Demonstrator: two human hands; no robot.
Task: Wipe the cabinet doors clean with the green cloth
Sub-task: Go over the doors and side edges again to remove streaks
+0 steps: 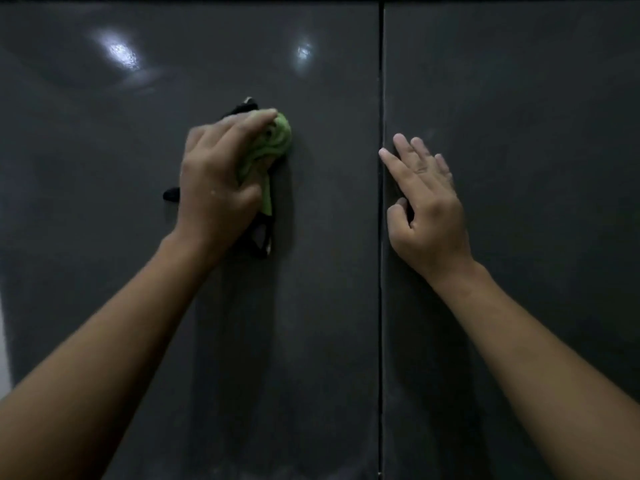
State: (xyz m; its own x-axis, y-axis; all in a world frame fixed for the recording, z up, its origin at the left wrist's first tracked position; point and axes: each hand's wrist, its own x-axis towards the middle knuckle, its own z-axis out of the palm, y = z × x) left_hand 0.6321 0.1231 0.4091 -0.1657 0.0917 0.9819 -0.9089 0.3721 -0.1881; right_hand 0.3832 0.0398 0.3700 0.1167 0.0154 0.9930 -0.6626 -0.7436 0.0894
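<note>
Two dark grey glossy cabinet doors fill the head view, the left door (138, 306) and the right door (536, 133), split by a vertical gap. My left hand (218, 178) grips a bunched green cloth (277, 140) with black trim and holds it against the middle of the left door. My right hand (426, 206) rests flat on the right door just beside the gap, its fingers straight and spread.
Two bright light reflections (119, 51) shine on the upper part of the left door. A pale strip of wall (2, 341) shows at the far left edge. The doors' top edge runs along the top of the view.
</note>
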